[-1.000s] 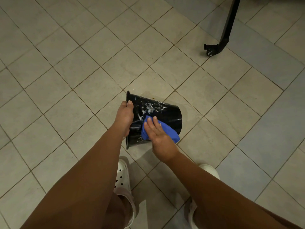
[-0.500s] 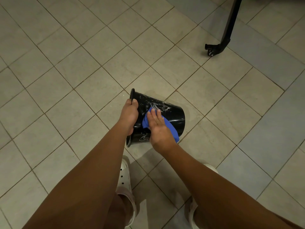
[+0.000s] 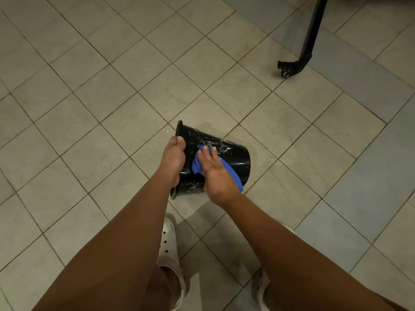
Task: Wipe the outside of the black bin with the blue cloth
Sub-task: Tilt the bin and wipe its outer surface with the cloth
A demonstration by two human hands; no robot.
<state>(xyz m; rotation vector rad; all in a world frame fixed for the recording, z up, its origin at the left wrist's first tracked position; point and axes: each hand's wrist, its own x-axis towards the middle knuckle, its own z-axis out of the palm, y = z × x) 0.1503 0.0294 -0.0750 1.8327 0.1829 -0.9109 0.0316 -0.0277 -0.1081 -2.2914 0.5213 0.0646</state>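
The round black plastic bin (image 3: 233, 153) lay tipped on its side on the beige tiled floor (image 3: 112, 108), just ahead of the person's feet, with its open mouth turned left and its base right. The left hand (image 3: 173, 158) was clenched round the rim at the mouth, holding the bin in place. The right hand (image 3: 215, 173) lay flat, fingers straight and together, pressing the crumpled blue cloth (image 3: 234, 177) against the upper side wall. The two hands sat just beside each other. Pale, smeary streaks (image 3: 221, 145) marked the glossy wall beyond the fingertips. A white perforated clog (image 3: 168, 241) showed between the forearms, and a second one was mostly hidden under the right arm. At the upper right, well apart, stood a black metal leg with a small caster (image 3: 289, 68).
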